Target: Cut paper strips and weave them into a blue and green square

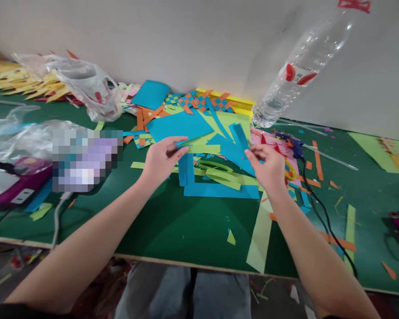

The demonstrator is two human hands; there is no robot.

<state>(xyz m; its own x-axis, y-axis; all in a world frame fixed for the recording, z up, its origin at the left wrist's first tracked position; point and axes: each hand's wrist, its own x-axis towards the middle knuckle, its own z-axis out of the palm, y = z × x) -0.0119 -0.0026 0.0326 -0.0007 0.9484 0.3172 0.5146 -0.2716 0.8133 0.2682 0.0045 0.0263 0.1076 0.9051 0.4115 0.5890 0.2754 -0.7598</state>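
In the head view, I see both bare hands raised over the green table (202, 230), well apart. The left hand (158, 160) has its thumb and forefinger pinched together on the end of a light green strip (206, 149), which points toward the other hand. The right hand (269, 166) grips the lower end of a blue strip (239, 135) between thumb and fingertips, the strip slanting up and away. Both strips are over the middle of the table, above blue sheets and a scatter of cut paper.

As for containers, a thin plastic bag (108, 108) sits back by the wall on the left, with a white cup (78, 73) inside; what the cup holds I can't tell. Toward the right, near the wall, is a clear bottle (286, 88) with a red cap (354, 5), looking tilted; I can't make out whether there is liquid in it.
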